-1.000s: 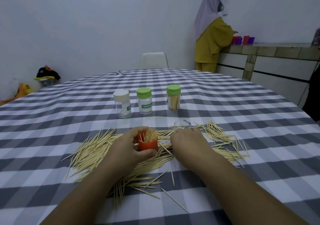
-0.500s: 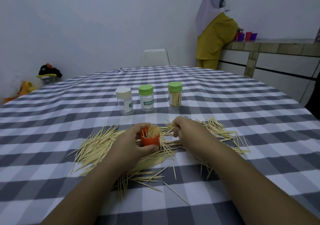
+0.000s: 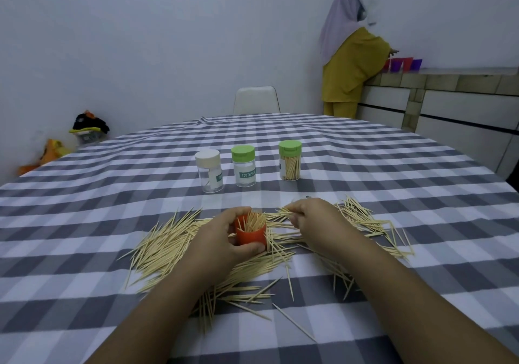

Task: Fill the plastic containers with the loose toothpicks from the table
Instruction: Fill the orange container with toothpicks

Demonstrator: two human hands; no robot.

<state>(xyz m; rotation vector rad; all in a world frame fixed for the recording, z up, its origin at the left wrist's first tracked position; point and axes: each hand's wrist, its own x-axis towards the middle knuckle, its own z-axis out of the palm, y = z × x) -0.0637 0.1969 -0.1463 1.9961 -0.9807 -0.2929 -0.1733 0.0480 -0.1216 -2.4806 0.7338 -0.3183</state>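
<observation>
My left hand (image 3: 222,240) grips an open orange container (image 3: 250,234) that stands on the table with toothpicks sticking out of its top. Just to its right, my right hand (image 3: 317,223) pinches a small bunch of toothpicks (image 3: 280,214) close to the container's mouth. Loose toothpicks (image 3: 165,245) lie scattered on the checked tablecloth around and under both hands. Farther back stand three capped clear containers: a white-capped one (image 3: 210,171), a green-capped one (image 3: 243,166) and a green-capped one (image 3: 290,160) full of toothpicks.
The round table (image 3: 112,195) carries a grey and white checked cloth. A white chair (image 3: 256,100) stands at its far side. A person in yellow (image 3: 351,68) stands at a counter at the back right. Bags lie on the floor at the left.
My right hand has lifted off the pile and moved left toward the orange container with a pinch of toothpicks. The left hand stays on the container.
</observation>
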